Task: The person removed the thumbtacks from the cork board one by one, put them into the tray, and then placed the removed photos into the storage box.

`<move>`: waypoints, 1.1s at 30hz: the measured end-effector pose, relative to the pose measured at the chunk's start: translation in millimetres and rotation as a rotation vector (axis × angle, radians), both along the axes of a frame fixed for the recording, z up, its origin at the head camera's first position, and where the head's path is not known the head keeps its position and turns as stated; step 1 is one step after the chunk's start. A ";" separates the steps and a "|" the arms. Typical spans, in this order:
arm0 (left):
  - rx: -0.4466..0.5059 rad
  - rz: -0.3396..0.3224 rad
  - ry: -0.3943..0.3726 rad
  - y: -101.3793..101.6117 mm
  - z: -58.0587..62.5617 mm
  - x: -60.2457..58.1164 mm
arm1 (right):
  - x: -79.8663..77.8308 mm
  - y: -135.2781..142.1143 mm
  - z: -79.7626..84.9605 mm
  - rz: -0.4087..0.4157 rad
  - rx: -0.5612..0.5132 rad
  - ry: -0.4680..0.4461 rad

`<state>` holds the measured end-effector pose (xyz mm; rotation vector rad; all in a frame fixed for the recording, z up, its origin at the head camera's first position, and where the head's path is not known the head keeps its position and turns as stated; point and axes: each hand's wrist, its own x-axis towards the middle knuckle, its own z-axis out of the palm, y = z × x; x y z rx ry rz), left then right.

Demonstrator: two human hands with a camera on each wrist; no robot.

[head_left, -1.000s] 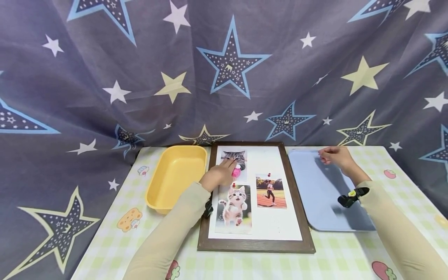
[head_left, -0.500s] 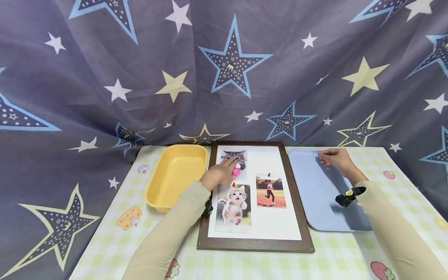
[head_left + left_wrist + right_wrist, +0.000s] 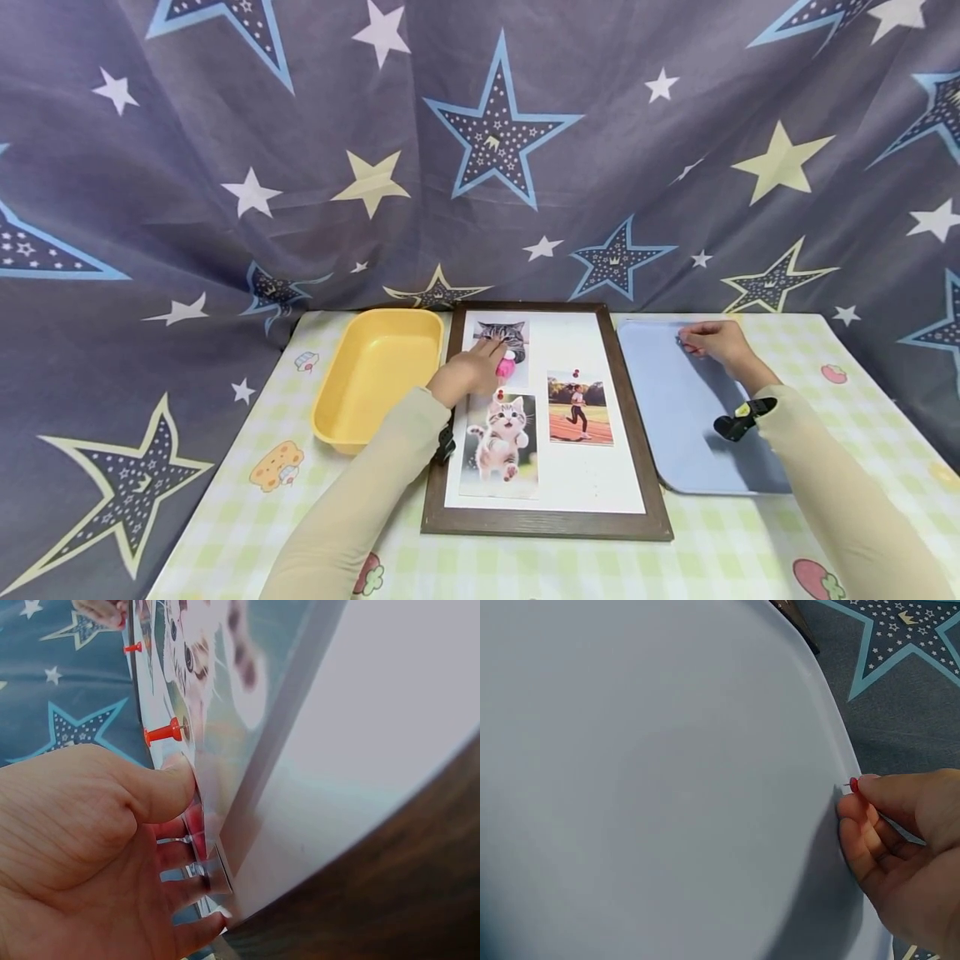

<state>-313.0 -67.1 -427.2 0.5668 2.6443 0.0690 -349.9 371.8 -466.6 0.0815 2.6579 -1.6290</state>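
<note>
My left hand [image 3: 468, 373] lies over a printed photo of a grey tabby cat [image 3: 501, 330] at the upper left of a brown-framed white board [image 3: 600, 492]. Its fingers are straight, pressing the photo and covering part of it. Below, a kitten photo [image 3: 504, 450] has a red push pin [image 3: 166, 733] at its top, just above my left thumb in the left wrist view. A runner photo [image 3: 581, 417] carries another red pin [image 3: 576, 373]. Over the far end of the blue tray [image 3: 675, 417], my right hand [image 3: 720, 343] pinches a red push pin [image 3: 854, 784], its metal point facing outward.
A yellow plastic basin [image 3: 375, 358] stands left of the board. The blue tray sits close against the board's right side. A checked cloth [image 3: 465, 575] covers the table, and a dark star-patterned curtain [image 3: 300, 125] hangs right behind it.
The right hand has shifted slightly left over the tray with the push pin between its fingertips. The left hand has stayed on the cat photo.
</note>
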 end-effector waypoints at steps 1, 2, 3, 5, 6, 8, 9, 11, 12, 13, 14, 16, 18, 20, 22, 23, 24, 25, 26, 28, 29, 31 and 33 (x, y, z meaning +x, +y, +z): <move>-0.001 -0.002 0.003 -0.4 -0.8 0.0 | -0.1 -0.6 -1.0 -0.008 0.009 -0.003; -0.001 -0.004 0.007 -0.6 -1.4 0.0 | -0.2 -1.4 -1.8 -0.018 0.020 -0.005; 0.000 -0.005 0.009 -0.7 -2.1 0.0 | -0.3 -2.0 -2.8 -0.028 0.029 -0.008; 0.006 -0.005 0.014 0.1 -2.3 -0.5 | 0.4 -2.9 -2.6 -0.044 0.053 -0.012; 0.008 -0.004 0.011 0.2 -2.3 -0.6 | 0.9 -3.2 -2.5 -0.049 0.058 -0.016; 0.013 0.001 0.002 0.3 -2.4 -0.5 | 1.8 -3.6 -2.5 -0.055 0.065 -0.024; 0.014 0.002 0.000 0.4 -2.5 -0.4 | 2.3 -3.5 -2.5 -0.055 0.067 -0.028; 0.014 0.003 0.000 0.7 -2.2 -0.3 | 3.1 -3.1 -2.2 -0.061 0.074 -0.034; 0.012 0.001 0.000 0.6 -1.9 -0.3 | 3.1 -2.9 -2.2 -0.065 0.078 -0.035; 0.013 0.003 0.001 0.7 -1.8 -0.5 | 3.1 -2.9 -2.0 -0.068 0.082 -0.036; 0.012 0.003 0.002 0.7 -1.5 -0.6 | 3.2 -3.2 -1.6 -0.068 0.087 -0.038; 0.012 0.005 0.003 0.4 -1.3 -0.7 | 2.3 -3.5 -1.9 -0.071 0.093 -0.042; 0.019 0.012 0.000 -0.3 -1.5 -0.5 | 1.6 -3.9 -2.5 -0.065 0.091 -0.048; 0.022 0.017 0.000 -0.7 -2.1 0.1 | 1.6 -3.4 -3.3 -0.052 0.083 -0.052; 0.019 0.015 0.006 -0.7 -2.4 0.5 | 1.2 -3.0 -4.1 -0.044 0.076 -0.049; 0.018 0.014 0.007 -0.7 -2.2 0.6 | 1.2 -2.6 -4.1 -0.042 0.076 -0.048; 0.015 0.012 0.011 -0.5 -2.0 0.7 | 1.2 -2.2 -4.2 -0.040 0.078 -0.047; 0.011 0.010 0.016 -0.4 -1.8 0.8 | 1.0 -1.7 -4.1 -0.039 0.079 -0.046; 0.008 0.008 0.020 -0.3 -1.6 0.9 | 0.7 -1.7 -4.0 -0.040 0.082 -0.045; 0.008 0.007 0.022 -0.1 -1.3 0.8 | 0.3 -1.3 -3.3 -0.040 0.086 -0.047; 0.007 0.006 0.021 -0.1 -1.2 0.7 | 0.3 -1.1 -2.7 -0.039 0.086 -0.049; 0.007 0.004 0.019 -0.2 -1.2 0.6 | -0.1 -0.5 -1.5 -0.035 0.084 -0.052; 0.011 0.003 0.014 0.0 -0.9 0.0 | -0.6 0.1 0.1 -0.025 0.072 -0.056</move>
